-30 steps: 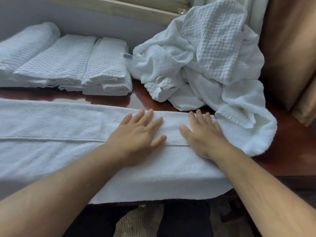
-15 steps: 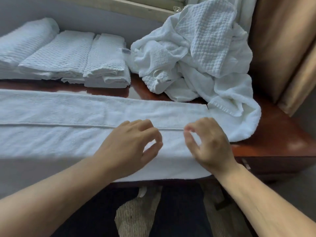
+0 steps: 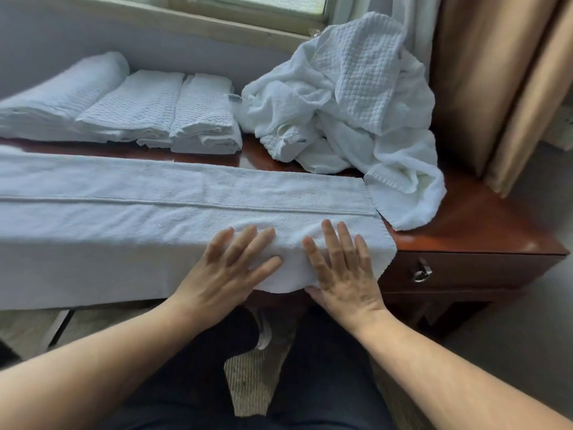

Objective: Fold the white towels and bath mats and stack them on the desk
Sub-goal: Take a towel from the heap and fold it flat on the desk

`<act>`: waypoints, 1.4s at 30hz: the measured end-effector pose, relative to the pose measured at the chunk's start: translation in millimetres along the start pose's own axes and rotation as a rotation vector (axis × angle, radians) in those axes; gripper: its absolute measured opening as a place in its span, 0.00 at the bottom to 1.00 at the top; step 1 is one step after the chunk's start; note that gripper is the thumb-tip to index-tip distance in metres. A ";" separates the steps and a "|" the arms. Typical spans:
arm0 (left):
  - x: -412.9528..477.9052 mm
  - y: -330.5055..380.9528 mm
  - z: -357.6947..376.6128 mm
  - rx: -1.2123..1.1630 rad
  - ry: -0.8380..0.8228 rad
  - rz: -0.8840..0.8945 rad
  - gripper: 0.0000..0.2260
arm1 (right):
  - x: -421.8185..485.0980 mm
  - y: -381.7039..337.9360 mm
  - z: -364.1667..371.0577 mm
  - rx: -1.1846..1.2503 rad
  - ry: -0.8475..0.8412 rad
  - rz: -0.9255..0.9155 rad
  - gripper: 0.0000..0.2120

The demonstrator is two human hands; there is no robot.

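A long white towel [image 3: 155,218] lies spread across the dark wooden desk [image 3: 483,231], with its near edge hanging over the front. My left hand [image 3: 229,271] rests flat on that hanging edge, fingers straight and spread. Just to its right, my right hand [image 3: 344,271] lays straight fingers on top of the towel with its thumb tucked under the hem, pinching it. Three folded stacks of waffle-weave towels [image 3: 204,119] sit in a row at the back left. A crumpled heap of white towels and mats [image 3: 350,97] is piled at the back right.
The desk front has a drawer with a metal ring pull [image 3: 421,273] right of my hands. Tan curtains [image 3: 496,88] hang at the right, and a window sill [image 3: 217,23] runs behind the desk. My legs are below, over a striped floor covering.
Both hands lifted off the towel's middle seam, curled briefly, then came back toward me and now lie on the hanging near edge. The view has pulled back and down.
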State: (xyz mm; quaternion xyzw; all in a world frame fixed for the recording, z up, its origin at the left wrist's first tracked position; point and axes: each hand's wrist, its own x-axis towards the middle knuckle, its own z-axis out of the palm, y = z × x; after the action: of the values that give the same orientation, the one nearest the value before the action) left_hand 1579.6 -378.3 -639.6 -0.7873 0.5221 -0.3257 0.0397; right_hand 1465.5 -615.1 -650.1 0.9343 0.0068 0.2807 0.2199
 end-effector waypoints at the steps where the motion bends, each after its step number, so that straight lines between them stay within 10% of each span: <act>1: 0.6 -0.2 -0.6 -0.002 0.006 0.001 0.36 | -0.1 0.8 -0.5 0.003 0.025 -0.002 0.50; 14: 31.5 -16.7 -45.8 -0.516 0.041 -0.238 0.04 | 13.3 31.4 -37.8 0.285 0.328 -0.027 0.10; 20: 70.0 -33.8 -60.8 -0.919 -0.222 -0.585 0.13 | 54.2 39.8 -63.5 0.602 -0.237 0.272 0.16; 27: 61.1 -11.4 -60.4 -0.467 -0.239 -0.243 0.19 | 84.8 48.9 -69.1 0.842 -0.457 0.357 0.13; 31: 65.9 -19.0 -58.4 -0.554 -0.240 -0.357 0.10 | 91.3 61.9 -69.6 0.941 -0.552 0.324 0.14; 37: 82.4 -45.7 -54.4 -0.870 -0.263 -0.580 0.14 | 94.0 79.3 -70.6 0.659 -0.566 0.045 0.24; 42: 104.3 -58.5 -47.1 -0.787 -0.071 -0.624 0.12 | 99.7 96.5 -63.4 0.605 -0.259 0.095 0.26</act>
State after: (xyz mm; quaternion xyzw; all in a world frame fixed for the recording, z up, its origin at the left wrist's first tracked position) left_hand 1625.4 -427.2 -529.9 -0.8717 0.3433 -0.0736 -0.3418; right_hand 1505.4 -662.9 -510.8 0.9844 0.0182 0.1548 -0.0817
